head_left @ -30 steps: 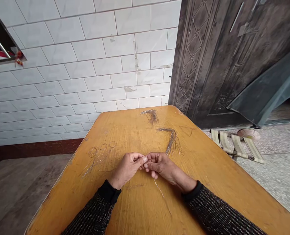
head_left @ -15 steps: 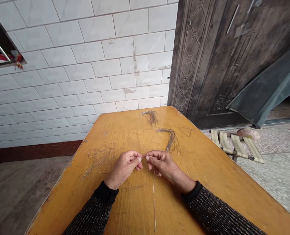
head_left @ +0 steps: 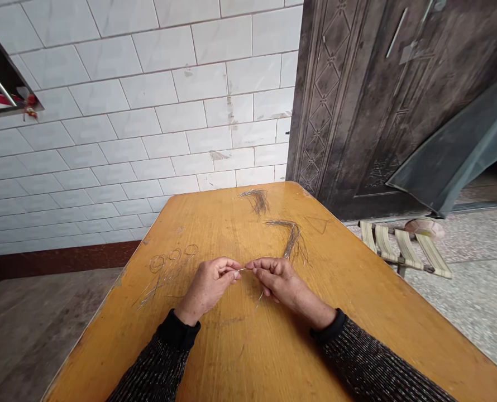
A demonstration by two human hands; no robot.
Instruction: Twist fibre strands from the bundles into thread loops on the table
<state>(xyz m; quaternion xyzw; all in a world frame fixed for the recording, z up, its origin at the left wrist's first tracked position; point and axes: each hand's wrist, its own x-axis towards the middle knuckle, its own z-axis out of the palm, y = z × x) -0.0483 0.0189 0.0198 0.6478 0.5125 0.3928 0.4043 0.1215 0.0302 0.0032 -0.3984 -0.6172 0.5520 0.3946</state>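
Note:
Between my fingertips runs a thin metal wire [head_left: 243, 269], its short bare stretch slightly curved. My left hand [head_left: 210, 286] pinches one part of it, thumb against forefinger. My right hand [head_left: 282, 283] pinches it a little to the right, and the wire's long tail hangs below that hand toward the near side of the table, blurred at its lower end. Left of my left hand lie several wires with looped ends [head_left: 165, 273]. Just beyond my right hand is a bent bundle of wires [head_left: 291, 237].
A second wire bundle [head_left: 254, 200] lies near the far edge of the yellow wooden table [head_left: 215, 223]. A thin bent wire [head_left: 321, 224] rests at the right. Behind stand a white tiled wall [head_left: 210, 72] and a dark door [head_left: 357, 111]. A strapped folding stool [head_left: 407, 251] is at the right.
My hands have drawn slightly apart, so a short piece of wire shows between them. The hanging tail has swung leftward at its lower end.

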